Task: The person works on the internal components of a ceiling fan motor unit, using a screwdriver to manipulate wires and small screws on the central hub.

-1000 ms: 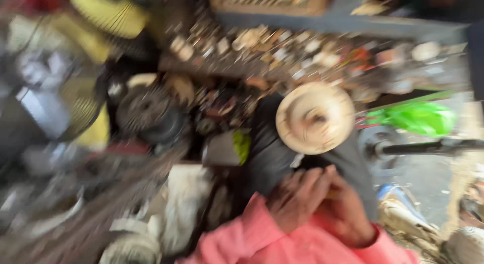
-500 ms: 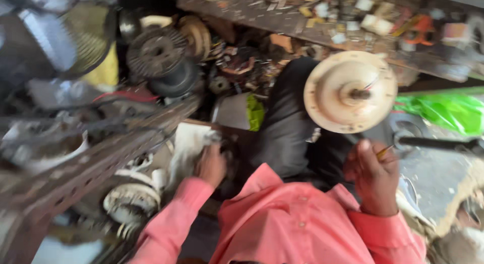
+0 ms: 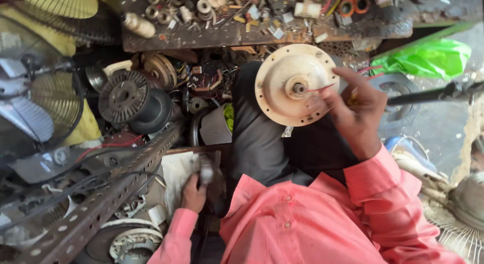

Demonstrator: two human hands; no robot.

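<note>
Right hand (image 3: pixel 355 110) rests against the 3 o'clock edge of a round cream motor cover (image 3: pixel 295 85), fingers curled and pinching a thin red wire (image 3: pixel 322 86) that runs toward the cover's central shaft. The cover sits on the person's dark-trousered knee (image 3: pixel 262 138), just below centre of the cluttered workbench (image 3: pixel 212 35) at 12 o'clock. Left hand (image 3: pixel 194 191), at 7 o'clock from the cover and well apart from it, is clenched around a small grey cylindrical object (image 3: pixel 205 171); its kind cannot be told. A black wire spool (image 3: pixel 123 96) lies at 9 o'clock, a green plastic bag (image 3: pixel 428 57) at 2 o'clock. A perforated metal bar (image 3: pixel 116 188) crosses the lower left.
</note>
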